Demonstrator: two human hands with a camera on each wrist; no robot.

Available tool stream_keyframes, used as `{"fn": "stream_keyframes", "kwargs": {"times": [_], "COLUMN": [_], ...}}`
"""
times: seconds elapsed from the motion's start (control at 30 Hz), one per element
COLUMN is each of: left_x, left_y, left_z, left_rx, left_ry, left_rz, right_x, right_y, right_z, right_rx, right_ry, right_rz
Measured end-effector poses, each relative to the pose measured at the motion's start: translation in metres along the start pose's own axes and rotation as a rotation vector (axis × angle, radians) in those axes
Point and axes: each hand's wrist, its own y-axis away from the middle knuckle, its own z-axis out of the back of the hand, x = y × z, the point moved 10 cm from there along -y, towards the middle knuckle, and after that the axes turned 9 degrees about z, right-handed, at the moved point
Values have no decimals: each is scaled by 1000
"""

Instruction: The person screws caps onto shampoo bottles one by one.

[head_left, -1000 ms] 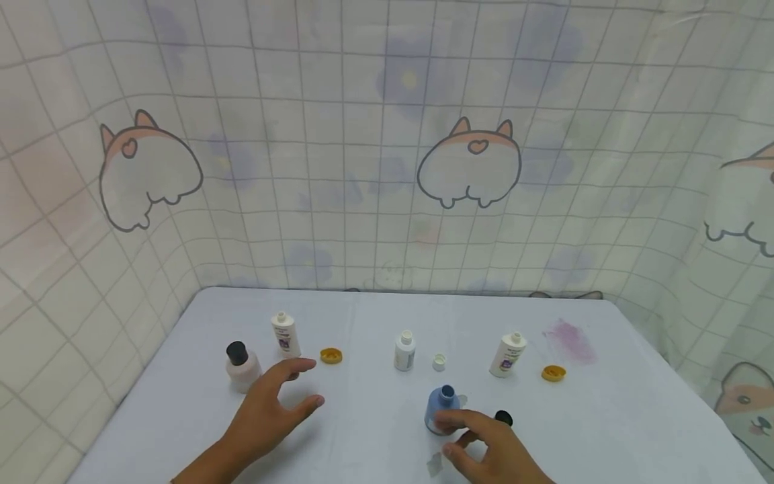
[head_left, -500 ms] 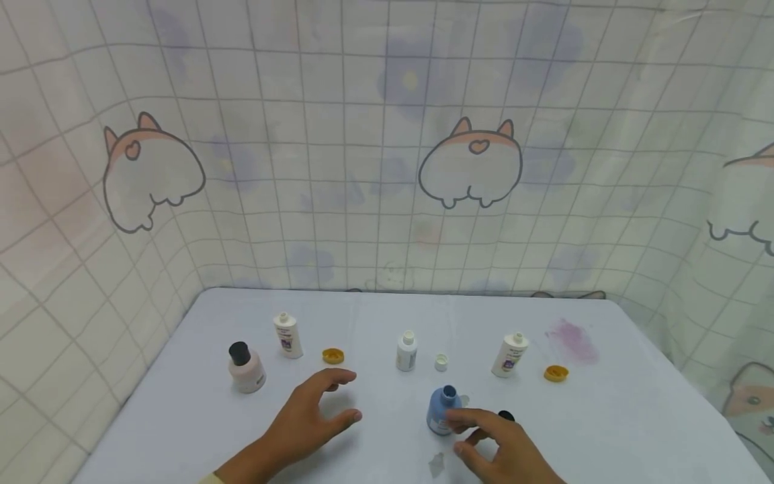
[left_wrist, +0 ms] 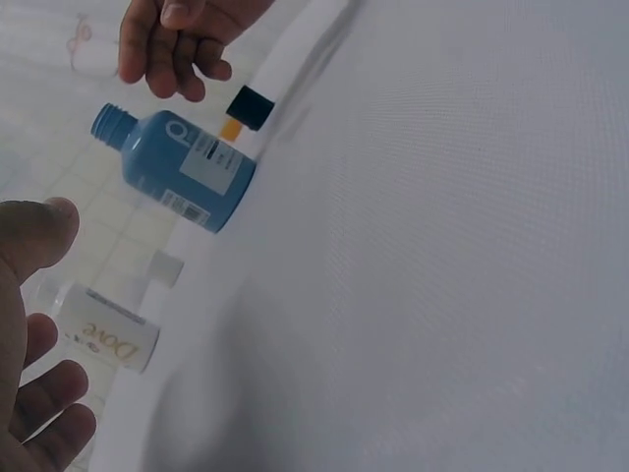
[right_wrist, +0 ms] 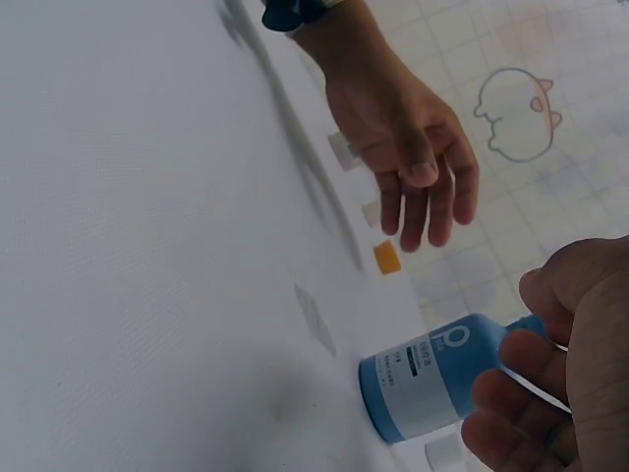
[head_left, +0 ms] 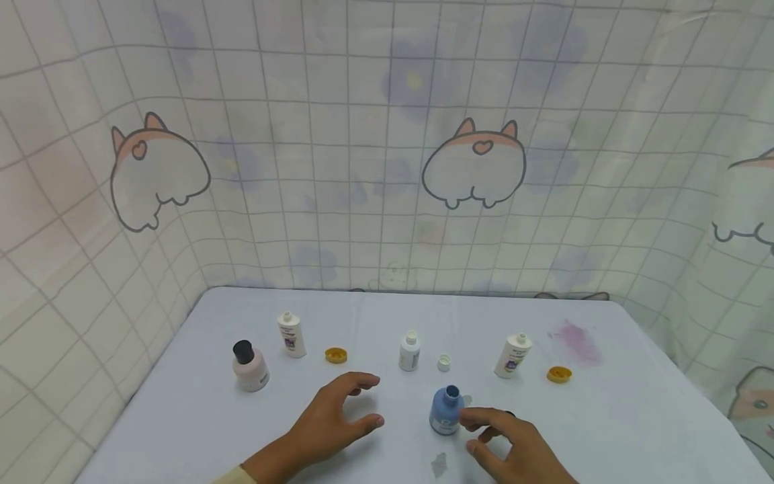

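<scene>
An uncapped blue bottle (head_left: 445,415) stands upright on the table. My right hand (head_left: 514,444) is just to its right, fingers loosely bent and holding nothing. In the left wrist view, a gap shows between that hand (left_wrist: 192,44) and the bottle (left_wrist: 187,167). A black cap (left_wrist: 251,108) lies beyond the bottle there; in the head view my right hand hides most of it. My left hand (head_left: 335,420) hovers left of the bottle, thumb and fingers spread, with nothing in them. Behind the blue bottle are a small white bottle (head_left: 409,351) and its white cap (head_left: 444,363).
At the left stand a pinkish bottle with a black cap (head_left: 250,368) and a white bottle (head_left: 292,335). A yellow cap (head_left: 336,355) lies near them. Another white bottle (head_left: 512,355) and yellow cap (head_left: 559,374) are at the right. A patterned curtain (head_left: 375,168) surrounds the table.
My left hand has moved right, away from the pinkish bottle and toward the blue one. My right hand has drawn slightly right, off the blue bottle. The view has shifted a little.
</scene>
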Motion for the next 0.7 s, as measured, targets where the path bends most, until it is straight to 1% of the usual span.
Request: {"fn": "stream_keyframes", "kwargs": {"times": [0.1, 0.17, 0.3, 0.4, 0.5, 0.7], "left_x": [-5, -8, -13, -15, -17, -19], "left_y": [-2, -3, -5, -5, -6, -7], "left_z": [-4, -7, -15, -21, -26, -33], "left_rx": [6, 11, 33, 59, 82, 107], "left_ry": [7, 8, 14, 19, 32, 52], "left_rz": [-23, -32, -30, -22, -8, 29], "right_x": [-2, -5, -15, -20, -22, -22], "right_y": [1, 2, 7, 10, 11, 10], "right_z": [2, 2, 3, 5, 9, 15], "right_rx": [17, 36, 54, 43, 25, 11], "right_ry": [10, 17, 5, 6, 31, 52], "right_rz": [-45, -97, -208, -256, -259, -229]}}
